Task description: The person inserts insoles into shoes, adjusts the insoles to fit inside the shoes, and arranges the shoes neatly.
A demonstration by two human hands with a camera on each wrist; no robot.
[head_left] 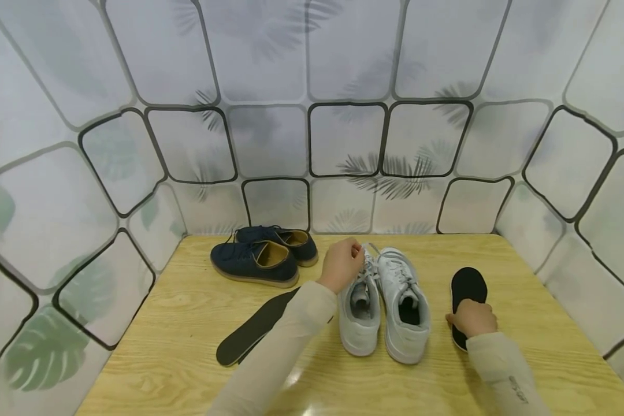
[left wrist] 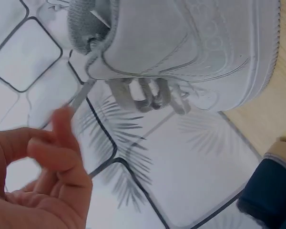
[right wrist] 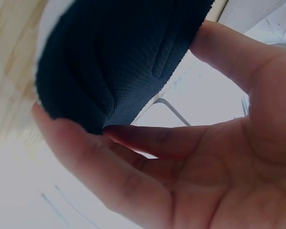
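Observation:
My left hand (head_left: 341,264) is at the toe end of the left white sneaker (head_left: 361,332), its fingers curled. A light shoelace (left wrist: 81,98) runs from that sneaker to the fingertips, which pinch its end in the left wrist view. Beside it stands the other white sneaker (head_left: 408,341), its laces crossed and its dark inside showing. On the right, my right hand (head_left: 475,318) grips a black insole (head_left: 468,283) by its edges, thumb on one side and fingers on the other. The right wrist view shows its dark woven surface (right wrist: 114,52) close up.
Two navy lace-up shoes (head_left: 249,263) stand at the back left of the wooden table (head_left: 161,352). Dark insoles (head_left: 257,326) lie in front of them, partly hidden by my left sleeve. A patterned curtain (head_left: 275,138) surrounds the table's back and sides.

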